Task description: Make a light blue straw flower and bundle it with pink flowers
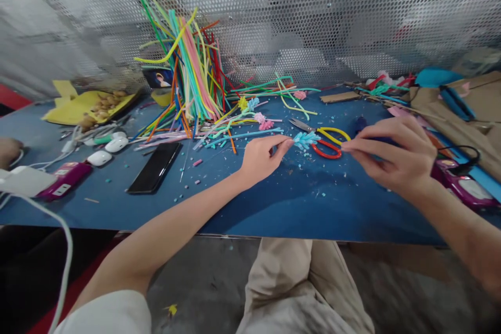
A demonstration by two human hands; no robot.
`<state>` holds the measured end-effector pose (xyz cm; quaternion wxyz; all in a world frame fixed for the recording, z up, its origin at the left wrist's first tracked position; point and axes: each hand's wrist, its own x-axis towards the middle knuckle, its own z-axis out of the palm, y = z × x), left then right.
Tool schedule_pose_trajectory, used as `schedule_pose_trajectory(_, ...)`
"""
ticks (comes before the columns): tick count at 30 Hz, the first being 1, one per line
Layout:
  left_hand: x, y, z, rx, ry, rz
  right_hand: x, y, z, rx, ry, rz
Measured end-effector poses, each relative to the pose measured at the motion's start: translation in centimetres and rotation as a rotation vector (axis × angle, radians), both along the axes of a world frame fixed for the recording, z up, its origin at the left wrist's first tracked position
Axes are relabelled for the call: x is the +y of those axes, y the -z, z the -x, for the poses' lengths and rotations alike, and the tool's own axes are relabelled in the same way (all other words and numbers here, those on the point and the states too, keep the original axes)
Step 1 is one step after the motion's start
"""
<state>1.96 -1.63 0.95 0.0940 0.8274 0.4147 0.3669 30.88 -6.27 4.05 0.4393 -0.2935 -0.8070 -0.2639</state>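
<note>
A light blue fluffy piece point(306, 140) is held above the blue table point(289, 203), its left end pinched between the thumb and forefinger of my left hand point(266, 156). To its right, my right hand point(393, 151) is closed in a pinch near the scissor handles; whatever is between those fingertips is too small to make out. Scissors point(329, 135) with one yellow and one red handle lie behind and between the hands, blades pointing left. Pink fluffy pieces point(266, 124) and a yellow one point(242, 103) rest farther back.
A tall bundle of colored pipe cleaners point(198, 73) stands at the back. A black phone point(155, 168), white earbud cases point(99, 158) and a purple power strip point(68, 180) lie left. Cardboard point(477, 99) and another purple strip point(465, 185) are right. Another person's hand point(8, 151) shows far left.
</note>
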Motion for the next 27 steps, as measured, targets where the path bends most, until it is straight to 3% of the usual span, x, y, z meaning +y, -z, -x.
schedule_pose_trajectory(5, 0.5, 0.0, 0.1, 0.061, -0.054, 0.102, -2.1, 0.0, -1.8, -0.027, 0.054, 0.045)
schedule_pose_trajectory(8, 0.9, 0.3, 0.2, 0.09, -0.045, 0.061, -2.0, 0.4, -2.3, -0.037, 0.074, 0.208)
schedule_pose_trajectory(12, 1.3, 0.5, 0.4, 0.123, -0.017, 0.011, 1.1, 1.1, -2.0, -0.153, 0.121, 0.43)
schedule_pose_trajectory(17, 1.6, 0.5, 0.7, 0.142, -0.038, -0.005, 6.5, 2.0, -0.6, -0.565, 0.022, 0.691)
schedule_pose_trajectory(21, 1.7, 0.4, 0.9, 0.175, -0.055, 0.013, 8.2, 2.3, 0.0, -0.627, 0.04, 0.715)
schedule_pose_trajectory(27, 2.0, 1.1, 1.2, 0.186, -0.039, 0.007, 8.3, 3.5, -1.2, -0.469, -0.127, 0.645)
